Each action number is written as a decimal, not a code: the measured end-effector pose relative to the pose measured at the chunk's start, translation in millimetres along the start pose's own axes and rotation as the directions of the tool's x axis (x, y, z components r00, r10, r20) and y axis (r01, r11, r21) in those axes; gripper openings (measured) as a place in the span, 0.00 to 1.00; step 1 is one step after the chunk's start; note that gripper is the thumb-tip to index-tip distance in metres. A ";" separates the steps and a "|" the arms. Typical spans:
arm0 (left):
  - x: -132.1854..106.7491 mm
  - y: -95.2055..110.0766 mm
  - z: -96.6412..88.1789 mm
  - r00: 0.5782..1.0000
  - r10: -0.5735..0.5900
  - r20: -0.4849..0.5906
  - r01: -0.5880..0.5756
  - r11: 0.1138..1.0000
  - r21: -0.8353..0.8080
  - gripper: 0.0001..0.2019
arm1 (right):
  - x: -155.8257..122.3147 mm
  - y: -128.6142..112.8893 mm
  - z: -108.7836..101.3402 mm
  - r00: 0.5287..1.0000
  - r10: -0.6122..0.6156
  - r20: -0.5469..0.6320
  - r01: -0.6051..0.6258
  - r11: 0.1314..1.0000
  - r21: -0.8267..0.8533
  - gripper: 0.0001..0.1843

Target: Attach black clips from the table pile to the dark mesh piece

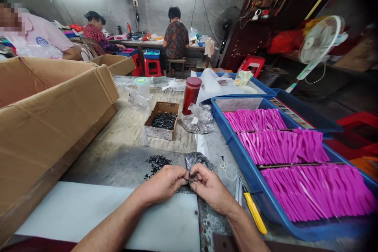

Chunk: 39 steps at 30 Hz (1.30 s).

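My left hand and my right hand meet over the front of the table, fingertips nearly touching. Both are closed in a pinch around one small, thin dark piece, too small to name and mostly hidden by the fingers. Just behind the right hand lies a dark plastic bag, partly covered by that hand. A loose pile of small black parts sits beyond the left hand. Under the forearms is a pale sheet.
A blue crate of pink plastic pieces stands at right, beside a yellow-handled tool. Farther back are a small carton of dark parts and a red flask. A large cardboard box borders the left. Several people sit beyond.
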State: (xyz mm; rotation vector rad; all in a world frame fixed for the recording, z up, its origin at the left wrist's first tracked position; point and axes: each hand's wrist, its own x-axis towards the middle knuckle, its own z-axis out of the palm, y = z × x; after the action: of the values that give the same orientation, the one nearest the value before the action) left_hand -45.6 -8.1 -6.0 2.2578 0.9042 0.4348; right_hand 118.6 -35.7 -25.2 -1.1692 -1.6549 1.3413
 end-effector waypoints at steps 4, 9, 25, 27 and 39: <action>-0.7 0.6 0.3 1.000 -0.018 0.003 0.018 1.000 0.004 0.07 | -0.2 1.2 0.1 1.000 0.004 -0.005 -0.004 1.000 -0.005 0.09; -0.2 1.5 -0.9 0.999 -0.033 0.006 0.033 0.999 -0.038 0.07 | -0.3 -0.7 0.2 1.000 0.010 -0.007 -0.010 1.000 0.017 0.09; 0.5 2.2 -1.8 0.999 -0.047 0.005 0.047 0.998 -0.039 0.06 | -0.5 -2.3 0.2 1.000 0.008 -0.015 -0.008 1.000 0.006 0.09; 0.4 2.5 -2.0 0.999 -0.047 0.004 0.048 0.998 -0.038 0.06 | -0.3 -3.1 0.1 1.000 0.008 -0.011 -0.008 1.000 0.008 0.09; -0.6 2.4 -0.8 0.999 -0.026 0.024 0.026 1.000 -0.016 0.08 | 0.7 -3.0 -0.8 0.999 0.030 0.015 -0.030 0.999 0.020 0.08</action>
State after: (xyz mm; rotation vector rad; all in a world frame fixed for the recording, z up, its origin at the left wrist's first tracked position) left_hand -45.2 -9.5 -3.9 2.2294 0.9141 0.4017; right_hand 118.4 -34.9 -22.2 -1.1793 -1.6366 1.3852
